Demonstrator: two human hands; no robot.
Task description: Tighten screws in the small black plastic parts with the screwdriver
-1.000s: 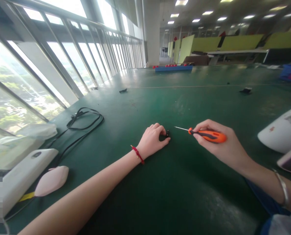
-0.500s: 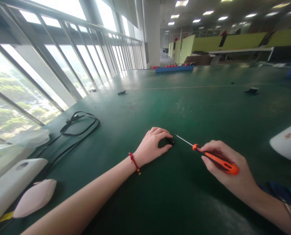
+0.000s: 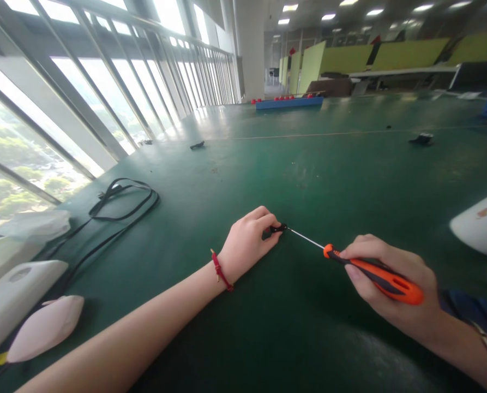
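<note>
Between the thumb and fingers of my left hand is a small black part, pinched close to the green tabletop. Its exact kind is too small to make out, and the fingers cover some of it. My right hand is wrapped round the orange and black handle of a screwdriver. The thin metal shaft points left, and its tip meets or nearly meets the right end of the black part.
A black cable lies looped at the left, near a white power bank-like block and a pale pink object. A white rounded object stands at the right. Farther back are a blue tray and small black pieces.
The gap between screwdriver tip and black part has closed. My left fingers now pinch the part more tightly, and it shows more clearly. The whole view has shifted slightly.
</note>
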